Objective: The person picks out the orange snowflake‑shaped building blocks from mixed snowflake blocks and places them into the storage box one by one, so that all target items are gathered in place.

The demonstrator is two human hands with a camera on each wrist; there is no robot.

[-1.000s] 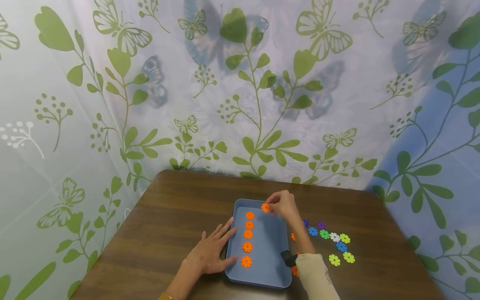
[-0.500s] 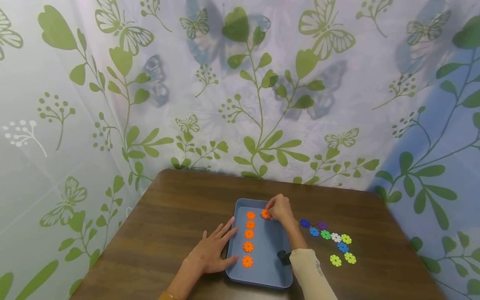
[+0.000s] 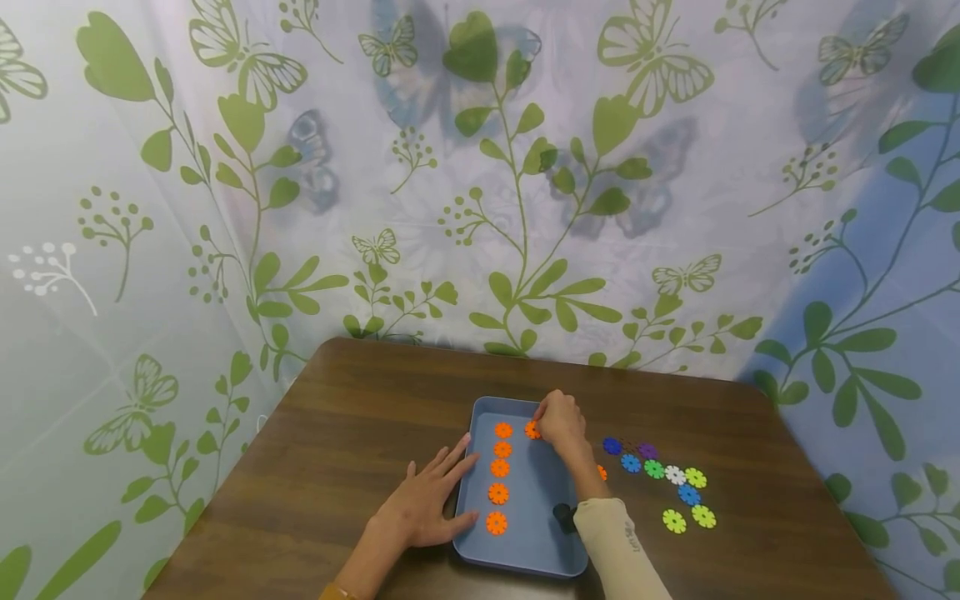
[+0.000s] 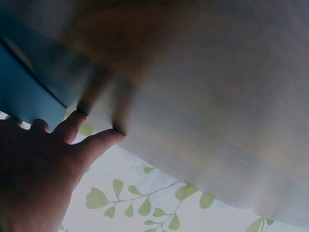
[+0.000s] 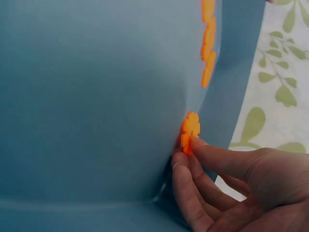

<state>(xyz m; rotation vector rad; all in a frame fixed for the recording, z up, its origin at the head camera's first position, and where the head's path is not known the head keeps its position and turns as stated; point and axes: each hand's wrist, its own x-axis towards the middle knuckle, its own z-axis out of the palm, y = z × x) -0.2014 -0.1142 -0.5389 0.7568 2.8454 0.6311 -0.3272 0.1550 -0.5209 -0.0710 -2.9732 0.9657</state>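
A blue-grey rectangular tray (image 3: 528,542) lies on the table, with several orange snowflake discs (image 3: 498,493) in a column along its left side. My left hand (image 3: 422,502) is spread flat over the tray's left edge, fingers straight; the left wrist view shows its fingers (image 4: 72,124) beside the tray wall (image 4: 29,92). Near the tray's far right corner, my right hand (image 3: 562,423) pinches one more orange snowflake disc (image 5: 191,129) between thumb and fingertips. That disc is low against the tray floor, level with the farthest disc of the column.
Right of the tray, loose snowflake discs in dark blue (image 3: 612,446), purple (image 3: 647,451), green (image 3: 654,469), white (image 3: 675,475) and yellow-green (image 3: 673,522) lie on the brown table (image 3: 375,400). An orange disc (image 3: 602,472) shows partly behind the right forearm. A leaf-patterned curtain (image 3: 420,208) hangs behind.
My right hand has moved slightly down and nearer with the orange snowflake disc, from the tray's far rim to its floor. The left hand has stayed in place.
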